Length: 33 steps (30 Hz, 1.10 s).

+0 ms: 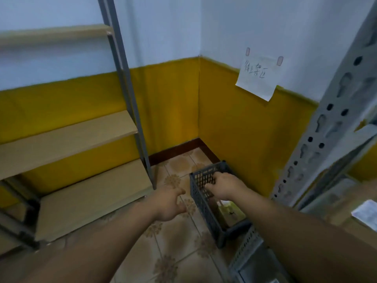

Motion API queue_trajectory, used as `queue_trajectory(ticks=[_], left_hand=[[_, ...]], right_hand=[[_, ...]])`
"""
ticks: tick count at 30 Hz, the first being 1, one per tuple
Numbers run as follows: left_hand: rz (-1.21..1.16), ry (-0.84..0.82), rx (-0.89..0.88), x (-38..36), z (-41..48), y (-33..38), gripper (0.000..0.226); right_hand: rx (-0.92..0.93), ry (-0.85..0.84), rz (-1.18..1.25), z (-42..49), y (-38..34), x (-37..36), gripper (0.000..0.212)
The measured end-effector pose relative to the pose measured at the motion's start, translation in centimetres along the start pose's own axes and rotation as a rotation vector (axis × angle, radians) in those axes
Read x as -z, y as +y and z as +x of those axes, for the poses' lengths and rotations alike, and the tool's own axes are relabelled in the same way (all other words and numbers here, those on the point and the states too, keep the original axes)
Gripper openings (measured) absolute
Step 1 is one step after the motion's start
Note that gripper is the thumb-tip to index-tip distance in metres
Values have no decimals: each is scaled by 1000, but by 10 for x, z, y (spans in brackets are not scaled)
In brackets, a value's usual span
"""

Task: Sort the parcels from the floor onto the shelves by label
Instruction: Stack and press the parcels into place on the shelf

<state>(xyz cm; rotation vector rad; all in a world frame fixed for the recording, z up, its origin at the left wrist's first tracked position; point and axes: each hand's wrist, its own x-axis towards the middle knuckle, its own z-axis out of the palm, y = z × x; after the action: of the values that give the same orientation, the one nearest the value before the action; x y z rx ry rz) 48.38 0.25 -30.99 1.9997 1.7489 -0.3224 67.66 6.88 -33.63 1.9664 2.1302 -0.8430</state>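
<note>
Currently, I read the left hand (169,203) as released, its fingers loosely spread above the patterned beige floor tiles (173,252). The right hand (222,183) is inside the grey perforated plastic basket (201,201), which stands on the floor in the corner. Its fingers bend against the mesh wall, and I cannot tell whether they grasp anything. A pale parcel-like item (230,209) lies in the basket beneath the wrist, blurred. Beige wooden shelves (67,139) stand at left.
</note>
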Motion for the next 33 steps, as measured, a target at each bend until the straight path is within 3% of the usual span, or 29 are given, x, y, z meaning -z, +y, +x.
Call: queue_trajectory(ticks=[4,11,15,20,26,33], left_hand=[[55,-65,-53,23,62,-14,63],[235,-198,-226,53,177,-25,58],[258,-348,-373,67,262,-33,49],[255,-503,-488,73,369,-43,67],[352,-596,-563,43,455,-19,64],[294,-684,-526,-60,540,14,54]], right_hand=[[-83,-16,36,46,8,6,46],[-323,25,174,117,36,7,49],[-471,-36,249,161,56,8,60],[-725,9,433,196,70,-9,66],[-917,29,600,215,96,-32,60],[-993,-16,749,284,172,-86,69]])
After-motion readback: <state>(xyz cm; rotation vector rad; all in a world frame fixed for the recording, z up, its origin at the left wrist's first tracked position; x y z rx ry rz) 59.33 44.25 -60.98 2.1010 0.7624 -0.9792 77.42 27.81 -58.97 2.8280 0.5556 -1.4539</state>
